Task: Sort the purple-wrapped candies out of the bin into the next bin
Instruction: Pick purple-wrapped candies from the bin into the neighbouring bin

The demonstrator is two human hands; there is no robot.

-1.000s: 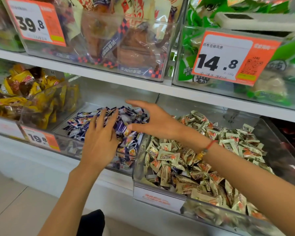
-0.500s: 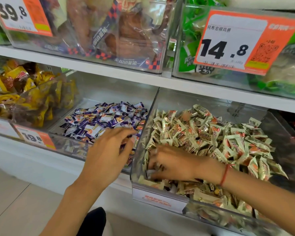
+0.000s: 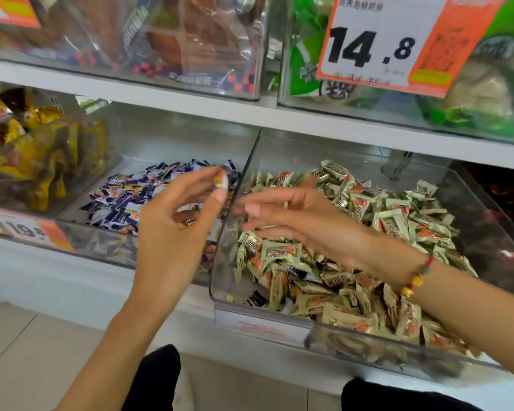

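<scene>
The left clear bin [image 3: 101, 241] holds a pile of purple-wrapped candies [image 3: 122, 203]. In the right clear bin [image 3: 264, 324] lie green-and-beige wrapped candies [image 3: 398, 221], with two dark purple ones [image 3: 257, 299] near its front left corner. My left hand [image 3: 172, 232] is raised over the purple pile and pinches one small wrapped candy [image 3: 221, 181] between thumb and forefinger, close to the wall between the bins. My right hand [image 3: 303, 221] hovers over the right bin, fingers stretched toward the left, holding nothing.
A bin of yellow snack packs [image 3: 36, 149] stands to the left, with an orange price tag [image 3: 39, 229] below it. The white shelf [image 3: 279, 114] above carries bins of bagged snacks and a 14.8 price tag [image 3: 380, 46]. Tiled floor lies below.
My right hand has come up out of the green candies and now hovers flat. My left hand has lifted off the purple pile and now pinches a candy. The view has moved closer.
</scene>
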